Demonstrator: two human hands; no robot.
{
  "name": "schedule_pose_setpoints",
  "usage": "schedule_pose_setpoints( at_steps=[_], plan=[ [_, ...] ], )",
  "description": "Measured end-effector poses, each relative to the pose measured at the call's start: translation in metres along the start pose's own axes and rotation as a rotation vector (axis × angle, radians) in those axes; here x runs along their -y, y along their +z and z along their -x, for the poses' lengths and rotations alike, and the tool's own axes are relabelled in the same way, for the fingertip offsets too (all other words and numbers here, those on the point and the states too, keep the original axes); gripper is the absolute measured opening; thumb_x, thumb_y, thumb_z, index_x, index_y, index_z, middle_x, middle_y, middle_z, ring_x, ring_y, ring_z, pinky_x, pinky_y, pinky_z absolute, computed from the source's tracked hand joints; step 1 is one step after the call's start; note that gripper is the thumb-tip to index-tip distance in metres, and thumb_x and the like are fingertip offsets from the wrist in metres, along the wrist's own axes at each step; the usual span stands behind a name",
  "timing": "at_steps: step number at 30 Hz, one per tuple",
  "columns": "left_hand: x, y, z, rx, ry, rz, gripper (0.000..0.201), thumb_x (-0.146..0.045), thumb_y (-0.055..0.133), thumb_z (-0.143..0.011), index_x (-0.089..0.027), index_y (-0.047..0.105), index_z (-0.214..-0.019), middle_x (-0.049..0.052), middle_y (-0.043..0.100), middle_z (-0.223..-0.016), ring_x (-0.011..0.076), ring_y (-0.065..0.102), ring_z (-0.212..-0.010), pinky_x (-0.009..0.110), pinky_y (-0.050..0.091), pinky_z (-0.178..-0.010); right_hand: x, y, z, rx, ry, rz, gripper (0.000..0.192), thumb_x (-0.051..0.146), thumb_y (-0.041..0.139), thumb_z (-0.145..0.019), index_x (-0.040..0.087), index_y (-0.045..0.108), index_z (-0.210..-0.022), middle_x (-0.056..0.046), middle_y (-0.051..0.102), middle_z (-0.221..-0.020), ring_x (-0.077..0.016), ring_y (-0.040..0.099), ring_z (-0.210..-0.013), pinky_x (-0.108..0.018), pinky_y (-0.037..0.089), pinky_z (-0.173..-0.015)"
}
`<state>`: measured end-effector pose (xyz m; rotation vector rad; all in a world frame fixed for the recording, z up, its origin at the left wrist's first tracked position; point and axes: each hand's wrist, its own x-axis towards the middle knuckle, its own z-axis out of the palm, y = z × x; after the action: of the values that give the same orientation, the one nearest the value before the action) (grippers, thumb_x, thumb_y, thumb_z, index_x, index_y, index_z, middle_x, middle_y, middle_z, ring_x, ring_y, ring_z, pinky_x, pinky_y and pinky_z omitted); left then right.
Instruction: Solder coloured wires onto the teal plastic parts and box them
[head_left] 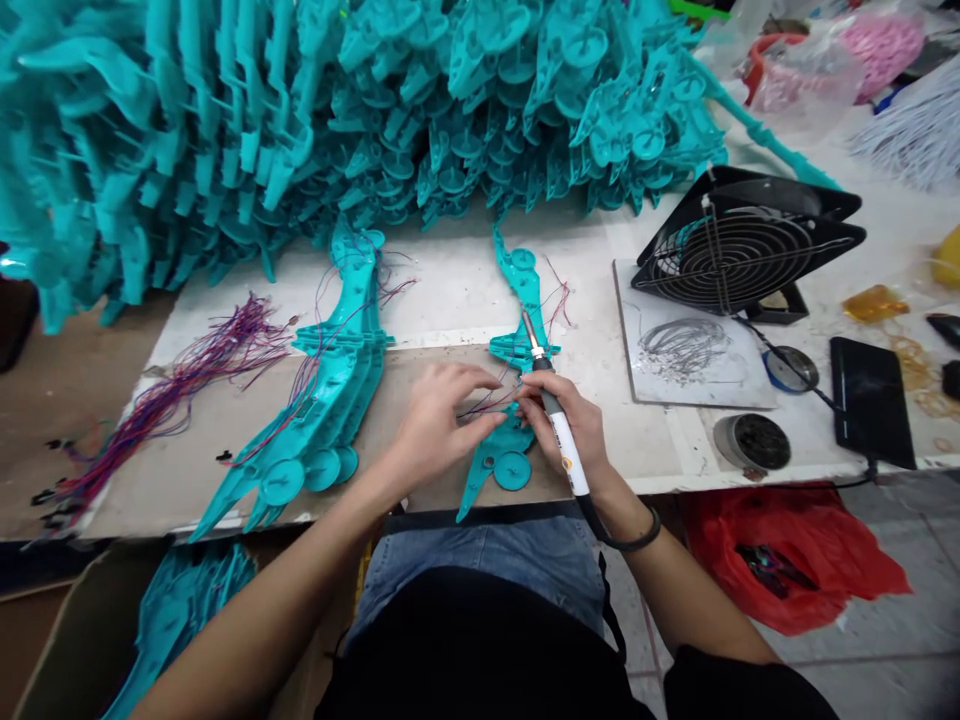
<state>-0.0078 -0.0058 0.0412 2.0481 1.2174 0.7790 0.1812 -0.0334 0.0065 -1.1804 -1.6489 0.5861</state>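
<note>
On white bench [465, 290] (teal parts [360, 100] heaped): fan [739, 255].

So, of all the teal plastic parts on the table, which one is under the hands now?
The single teal part lying alone at the table's front edge: the left hand presses on it, and the right hand holds a soldering iron over it.

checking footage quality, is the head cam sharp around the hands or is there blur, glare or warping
Head view: sharp on the left hand, right hand and soldering iron; even soft light, faint shadows; the table edge bows from wide-angle distortion; the teal part pile smears at the corner.
</note>
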Motion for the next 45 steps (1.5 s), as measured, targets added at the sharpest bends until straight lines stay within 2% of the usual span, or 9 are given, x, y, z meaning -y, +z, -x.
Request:
schedule_pose_setpoints(
  at_steps=[5,12,15,18,21,24,29,35,45],
  plan=[
    [0.003,0.016,-0.025,0.211,-0.097,0.073,0.009,-0.021,0.064,-0.081,-0.019,0.072,-0.081,0.003,0.072,-0.079,0.0175,0.062,-0.074,0.031,0.047,-0.071,-0.001,0.001,-0.004,-0.014,-0.059,0.038,0.027,0.020,0.056,-0.090,0.028,0.056,-0.117,0.001,0.070,-0.096,-0.0120,0.069,-0.079,-0.026,0.059,-0.075],
    [0.016,0.021,-0.027,0.017,-0.069,0.184,0.009,-0.023,0.066,-0.080,-0.018,0.070,-0.074,0.004,0.071,-0.078,0.0181,0.063,-0.079,0.032,0.048,-0.077,-0.004,-0.005,-0.001,-0.148,0.161,0.003,0.027,0.033,0.057,-0.091,0.029,0.057,-0.117,-0.001,0.071,-0.093,-0.0160,0.071,-0.082,-0.033,0.060,-0.078],
    [0.019,0.020,-0.026,-0.021,-0.058,0.293,0.010,-0.027,0.067,-0.081,-0.018,0.070,-0.077,0.004,0.072,-0.082,0.0179,0.064,-0.081,0.031,0.048,-0.079,-0.005,-0.009,0.000,-0.107,0.205,-0.003,0.026,0.034,0.053,-0.093,0.028,0.056,-0.118,-0.002,0.072,-0.099,-0.0174,0.071,-0.094,-0.035,0.059,-0.086],
    [0.019,0.020,-0.027,0.042,-0.062,0.374,0.011,-0.029,0.067,-0.080,-0.018,0.070,-0.079,0.004,0.072,-0.084,0.0172,0.063,-0.082,0.030,0.049,-0.078,-0.008,-0.008,-0.008,-0.016,0.176,0.010,0.025,0.031,0.052,-0.093,0.028,0.054,-0.118,-0.002,0.072,-0.107,-0.0166,0.069,-0.103,-0.034,0.056,-0.093],
    [0.017,0.024,-0.028,0.168,-0.167,0.410,0.013,-0.029,0.065,-0.080,-0.017,0.069,-0.079,0.002,0.068,-0.073,0.0135,0.058,-0.066,0.026,0.046,-0.063,-0.013,-0.004,-0.020,0.046,0.159,-0.013,0.025,0.031,0.052,-0.093,0.028,0.055,-0.118,-0.002,0.071,-0.109,-0.0162,0.069,-0.103,-0.034,0.055,-0.093],
    [0.015,0.032,-0.031,0.200,-0.285,0.416,0.016,-0.030,0.062,-0.079,-0.015,0.068,-0.079,0.000,0.062,-0.064,0.0109,0.050,-0.057,0.023,0.039,-0.054,-0.017,-0.006,-0.022,0.009,0.150,-0.048,0.027,0.037,0.054,-0.093,0.026,0.057,-0.118,-0.003,0.072,-0.104,-0.0170,0.069,-0.101,-0.035,0.055,-0.093],
    [0.013,0.041,-0.033,0.184,-0.391,0.438,0.016,-0.030,0.066,-0.074,-0.014,0.067,-0.074,0.000,0.062,-0.065,0.0101,0.050,-0.057,0.021,0.039,-0.053,-0.009,-0.029,0.012,-0.212,0.096,0.033,0.037,0.042,0.054,-0.092,0.023,0.061,-0.123,-0.007,0.070,-0.099,-0.0191,0.068,-0.089,-0.036,0.057,-0.081],
    [0.011,0.044,-0.036,0.186,-0.364,0.375,0.011,-0.024,0.066,-0.072,-0.014,0.065,-0.069,0.000,0.061,-0.063,0.0099,0.050,-0.058,0.021,0.039,-0.056,0.010,-0.038,0.056,-0.286,-0.002,0.057,0.023,0.011,0.061,-0.082,0.021,0.071,-0.099,-0.004,0.066,-0.075,-0.0175,0.064,-0.070,-0.033,0.054,-0.062],
    [0.013,0.044,-0.037,0.215,-0.320,0.331,0.011,-0.026,0.065,-0.072,-0.015,0.065,-0.070,-0.001,0.060,-0.061,0.0097,0.048,-0.056,0.022,0.038,-0.054,0.009,-0.032,0.061,-0.172,-0.087,0.059,0.029,0.005,0.057,-0.079,0.021,0.068,-0.101,-0.005,0.066,-0.075,-0.0168,0.063,-0.069,-0.033,0.055,-0.061]
  ],
)
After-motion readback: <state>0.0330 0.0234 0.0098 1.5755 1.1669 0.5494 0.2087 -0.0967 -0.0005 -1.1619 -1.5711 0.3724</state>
